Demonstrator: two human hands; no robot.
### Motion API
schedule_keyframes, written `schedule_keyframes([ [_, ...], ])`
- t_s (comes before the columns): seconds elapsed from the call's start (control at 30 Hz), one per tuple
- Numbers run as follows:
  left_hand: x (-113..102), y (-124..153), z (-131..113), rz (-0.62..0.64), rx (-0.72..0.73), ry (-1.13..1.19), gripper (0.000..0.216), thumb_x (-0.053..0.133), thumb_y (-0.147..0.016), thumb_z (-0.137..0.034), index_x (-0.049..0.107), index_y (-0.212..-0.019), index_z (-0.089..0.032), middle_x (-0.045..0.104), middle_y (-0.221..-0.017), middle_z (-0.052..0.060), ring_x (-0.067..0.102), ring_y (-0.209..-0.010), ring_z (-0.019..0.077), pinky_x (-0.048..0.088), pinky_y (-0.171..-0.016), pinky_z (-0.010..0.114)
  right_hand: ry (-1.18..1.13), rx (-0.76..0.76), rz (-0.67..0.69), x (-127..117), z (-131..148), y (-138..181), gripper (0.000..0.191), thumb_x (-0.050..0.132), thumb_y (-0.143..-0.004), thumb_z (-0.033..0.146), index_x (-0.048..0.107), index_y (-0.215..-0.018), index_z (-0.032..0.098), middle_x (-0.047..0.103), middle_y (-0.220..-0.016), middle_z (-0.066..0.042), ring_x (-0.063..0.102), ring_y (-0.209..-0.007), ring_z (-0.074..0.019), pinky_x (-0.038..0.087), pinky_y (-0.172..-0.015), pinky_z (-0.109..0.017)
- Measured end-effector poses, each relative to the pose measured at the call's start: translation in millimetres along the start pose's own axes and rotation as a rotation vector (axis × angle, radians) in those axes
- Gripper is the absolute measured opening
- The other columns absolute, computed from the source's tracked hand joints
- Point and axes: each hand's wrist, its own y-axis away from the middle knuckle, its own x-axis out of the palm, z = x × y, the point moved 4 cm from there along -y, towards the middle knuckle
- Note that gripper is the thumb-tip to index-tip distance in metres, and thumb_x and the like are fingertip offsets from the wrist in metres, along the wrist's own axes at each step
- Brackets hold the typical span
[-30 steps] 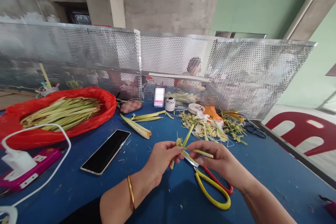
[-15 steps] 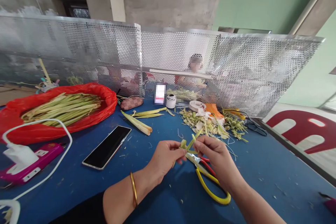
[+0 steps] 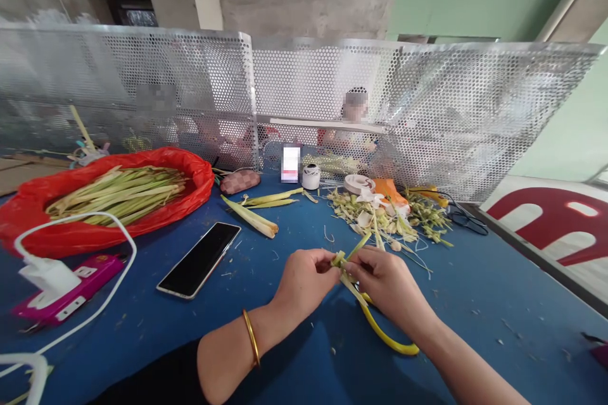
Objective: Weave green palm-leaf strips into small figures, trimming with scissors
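Note:
My left hand (image 3: 306, 281) pinches a folded piece of green leaf strips (image 3: 339, 259) between thumb and fingers. The fingers of my right hand (image 3: 382, 278) are closed on the same strips from the other side. One strip end points up and right past the right fingers; a paler end hangs down between the hands. Beneath my right hand lies a pair of scissors with a yellow handle (image 3: 387, 338) on the blue table, the blades mostly hidden. A heap of leaf scraps (image 3: 373, 218) lies just beyond my hands.
On the left are a red plastic bag (image 3: 194, 193) of long leaves, a black-screened phone (image 3: 199, 259) and a purple power strip (image 3: 71, 291) with white cables. Several loose leaves (image 3: 251, 216) lie at centre. A perforated metal screen (image 3: 304, 76) stands behind, a person beyond it.
My hands have drawn closer together around the leaf strips. My right hand has moved slightly left and now covers more of the scissors. The view has shifted a little.

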Motion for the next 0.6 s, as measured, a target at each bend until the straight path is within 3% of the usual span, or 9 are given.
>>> schedule_keyframes([
  [0.13, 1, 4, -7, -0.007, 0.107, -0.175, 0.022, 0.055, -0.076, -0.028, 0.072, -0.072, -0.015, 0.059, -0.058, -0.001, 0.045, -0.056, 0.0115, 0.029, -0.052, 0.022, -0.198, 0.12, -0.011, 4, -6, 3, 0.004, 0.055, -0.081, 0.027, 0.056, -0.083, 0.023, 0.063, -0.063, 0.001, 0.059, -0.054, -0.0152, 0.043, -0.051, -0.024],
  [0.27, 0, 6, -9, -0.023, 0.159, -0.286, 0.018, 0.055, -0.075, -0.024, 0.068, -0.065, -0.017, 0.053, -0.054, -0.001, 0.039, -0.053, 0.0111, 0.025, -0.052, 0.023, -0.354, 0.086, 0.066, 5, -2, 3, 0.025, 0.054, -0.082, 0.03, 0.057, -0.105, 0.021, 0.064, -0.073, -0.001, 0.063, -0.065, -0.0175, 0.048, -0.059, -0.027],
  [0.37, 0, 6, -9, -0.007, 0.167, -0.348, 0.02, 0.056, -0.077, -0.026, 0.065, -0.062, -0.018, 0.048, -0.051, -0.002, 0.034, -0.052, 0.0106, 0.022, -0.05, 0.023, -0.263, 0.075, 0.097, 3, 0, 2, 0.021, 0.054, -0.084, 0.037, 0.065, -0.091, 0.02, 0.063, -0.073, -0.003, 0.059, -0.064, -0.017, 0.045, -0.056, -0.027],
  [0.5, 2, 8, -12, 0.019, 0.196, -0.37, 0.026, 0.054, -0.08, -0.029, 0.065, -0.06, -0.017, 0.049, -0.051, -0.001, 0.033, -0.052, 0.0106, 0.023, -0.051, 0.024, -0.099, -0.025, -0.023, -3, 5, 2, 0.017, 0.058, -0.083, 0.034, 0.065, -0.075, 0.021, 0.057, -0.072, -0.002, 0.053, -0.061, -0.0151, 0.04, -0.055, -0.026],
  [0.6, 3, 10, -16, 0.047, 0.218, -0.342, 0.021, 0.055, -0.079, -0.027, 0.07, -0.067, -0.018, 0.053, -0.054, -0.001, 0.038, -0.053, 0.0111, 0.025, -0.052, 0.023, -0.097, -0.069, -0.084, -7, 8, 3, 0.019, 0.055, -0.085, 0.029, 0.06, -0.068, 0.02, 0.055, -0.069, -0.001, 0.05, -0.061, -0.0138, 0.038, -0.056, -0.025],
])
